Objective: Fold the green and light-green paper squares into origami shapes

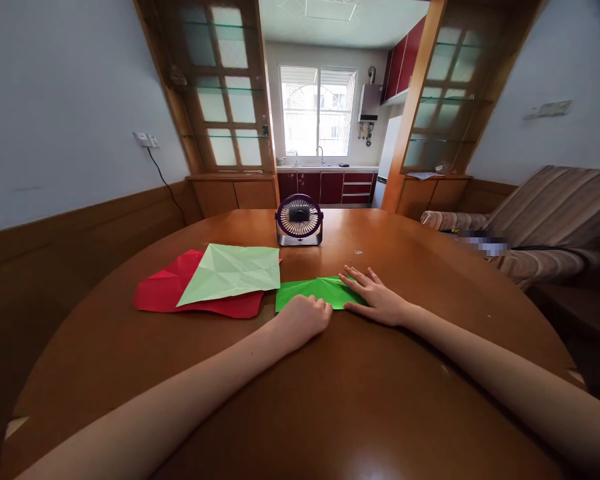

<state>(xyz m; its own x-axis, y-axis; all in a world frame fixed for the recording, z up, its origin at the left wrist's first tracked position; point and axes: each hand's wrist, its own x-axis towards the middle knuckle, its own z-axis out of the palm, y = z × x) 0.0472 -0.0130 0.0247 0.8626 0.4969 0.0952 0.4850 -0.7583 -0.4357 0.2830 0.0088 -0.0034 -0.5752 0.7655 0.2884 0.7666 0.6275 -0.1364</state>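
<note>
A bright green sheet of paper (307, 290), folded into a long strip, lies on the table in front of me. My left hand (305, 322) is closed at its near edge, fingers curled down against the paper; the fingertips are hidden. On the strip's right end rests my right hand (377, 300), flat with the fingers spread. To the left, a creased pale green sheet (235, 270) lies over a creased red sheet (167, 287), close to the green strip's left end.
A small dark purple desk fan (300, 219) stands beyond the papers on the round-edged wooden table (300, 413). A tiny white scrap (359, 252) lies right of the fan. A striped armchair (555, 220) is at the right, and a kitchen lies beyond the table.
</note>
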